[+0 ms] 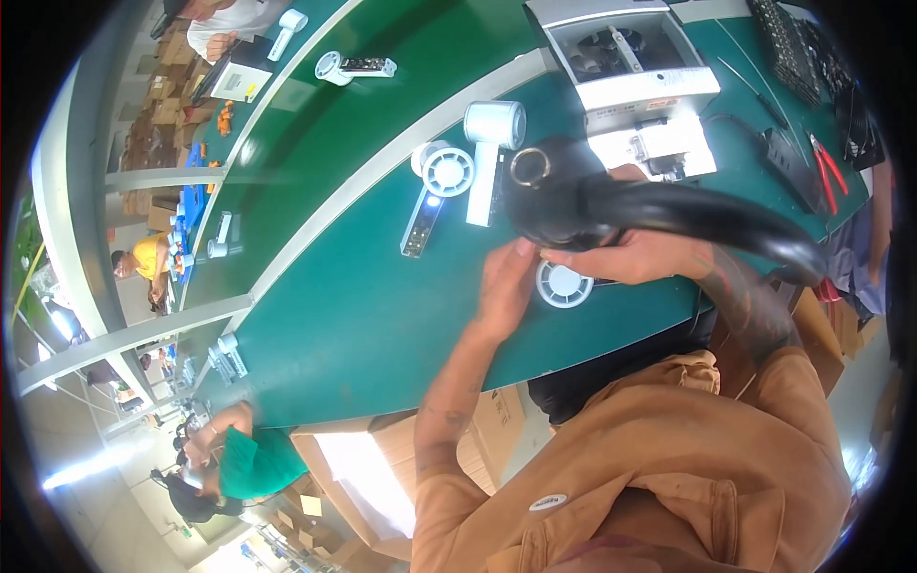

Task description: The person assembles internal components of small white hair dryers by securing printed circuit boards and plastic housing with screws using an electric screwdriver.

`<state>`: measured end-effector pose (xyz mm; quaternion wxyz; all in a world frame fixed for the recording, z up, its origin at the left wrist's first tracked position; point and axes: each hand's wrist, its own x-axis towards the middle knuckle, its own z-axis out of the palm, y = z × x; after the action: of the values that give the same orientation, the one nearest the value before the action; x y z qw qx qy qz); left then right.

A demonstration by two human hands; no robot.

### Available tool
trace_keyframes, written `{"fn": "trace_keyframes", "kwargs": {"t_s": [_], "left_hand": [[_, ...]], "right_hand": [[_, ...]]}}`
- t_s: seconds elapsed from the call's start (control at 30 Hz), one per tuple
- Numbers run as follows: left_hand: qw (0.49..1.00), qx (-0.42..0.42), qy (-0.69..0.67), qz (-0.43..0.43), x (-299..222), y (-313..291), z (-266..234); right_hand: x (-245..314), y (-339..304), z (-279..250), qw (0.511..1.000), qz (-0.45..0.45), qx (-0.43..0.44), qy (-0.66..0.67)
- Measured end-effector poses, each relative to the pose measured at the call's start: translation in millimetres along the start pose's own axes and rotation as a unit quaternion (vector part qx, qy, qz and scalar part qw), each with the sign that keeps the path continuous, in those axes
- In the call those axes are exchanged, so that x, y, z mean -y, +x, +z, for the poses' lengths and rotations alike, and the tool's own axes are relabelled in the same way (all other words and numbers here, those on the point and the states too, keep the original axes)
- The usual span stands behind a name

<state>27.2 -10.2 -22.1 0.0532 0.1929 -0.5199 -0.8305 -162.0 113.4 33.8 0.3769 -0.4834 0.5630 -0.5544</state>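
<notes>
My left hand [506, 286] is closed, thumb and fingertips meeting those of my right hand [650, 258] above the green tabletop. A black tool with a metal ring and a thick curved cable [564, 201] covers much of my right fingers and whatever is pinched there. Right under the hands shows the round white grille of a handheld fan [564, 285]; its handle is mostly hidden. Farther left lie a handheld fan with its handle opened on a circuit board and a lit spot [421, 222], and a white fan [495, 124] with a long handle.
A grey metal box machine [635, 72] stands at the back, a white lit fixture [659, 148] before it. Red-handled pliers [827, 177] lie right. Another opened fan [355, 67] rests beyond the pale rail. A person in green [253, 463] works at left; a cardboard box [382, 449] sits below.
</notes>
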Motion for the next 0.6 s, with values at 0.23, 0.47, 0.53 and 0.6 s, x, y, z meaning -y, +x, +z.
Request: {"fn": "trace_keyframes", "kwargs": {"t_s": [0.23, 0.47, 0.53, 0.6], "left_hand": [[0.997, -0.031, 0.072, 0.007, 16.5, -4.4, -9.5], [1.000, 0.007, -0.008, 0.011, 3.4, -0.3, -1.5], [1.000, -0.013, 0.004, 0.012, 3.2, -0.1, 0.6], [0.999, -0.041, 0.011, 0.011, 4.1, -0.3, -0.9]], "right_hand": [[-18.9, 7.5, -0.5, 0.987, -0.148, 0.008, -0.054], [1.3, -1.3, -0.3, 0.998, -0.014, 0.012, 0.063], [9.5, -0.2, 3.5, 0.996, -0.001, -0.036, 0.079], [8.1, -0.6, 3.6, 0.998, -0.017, -0.042, 0.053]]}}
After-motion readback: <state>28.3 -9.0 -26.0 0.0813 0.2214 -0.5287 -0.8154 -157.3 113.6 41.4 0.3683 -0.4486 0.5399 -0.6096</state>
